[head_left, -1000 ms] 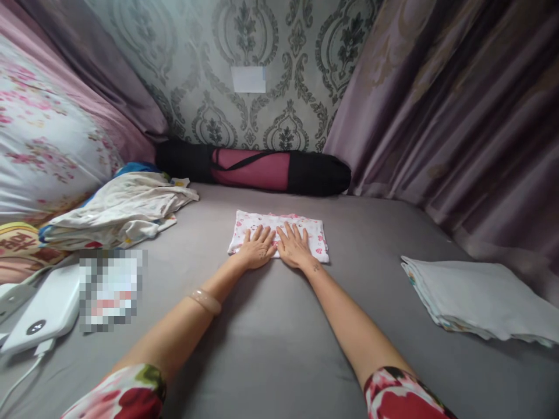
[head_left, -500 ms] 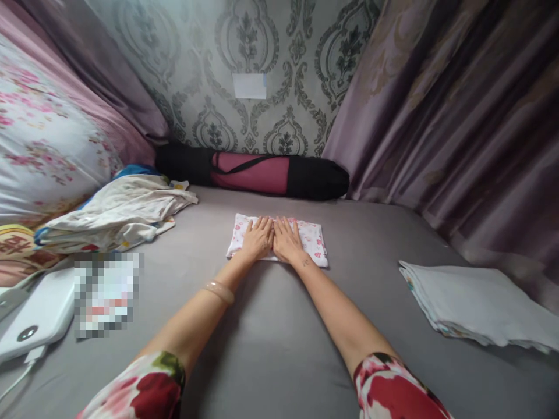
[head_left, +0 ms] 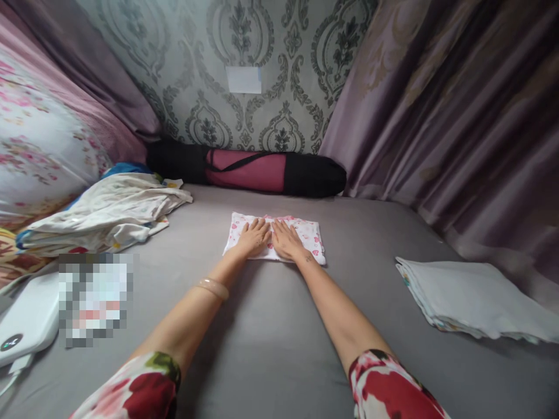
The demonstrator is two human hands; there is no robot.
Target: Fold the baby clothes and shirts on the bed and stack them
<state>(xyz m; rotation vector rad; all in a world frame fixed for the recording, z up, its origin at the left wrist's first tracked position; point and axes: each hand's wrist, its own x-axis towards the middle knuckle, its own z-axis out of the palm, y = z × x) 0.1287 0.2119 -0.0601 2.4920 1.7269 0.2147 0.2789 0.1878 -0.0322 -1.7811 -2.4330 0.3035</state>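
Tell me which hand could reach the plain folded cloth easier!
Probably the right hand: the plain folded cloth lies on its side. The left hand is farther; both rest on patterned cloth.

White cloth with a pink and red print, folded into 1 flat oblong.
The folded cloth [head_left: 271, 254] lies on the grey sheet [head_left: 271, 349], near its far edge and well apart from its right edge, long sides running left to right and roughly along that far edge. All 4 of its corners show, and the right end sits slightly closer to the viewer than the left. Small hearts and other tiny motifs dot the white; a pinker patch shows along the far side. Much of the middle is hidden; the uncovered ends look fairly smooth.
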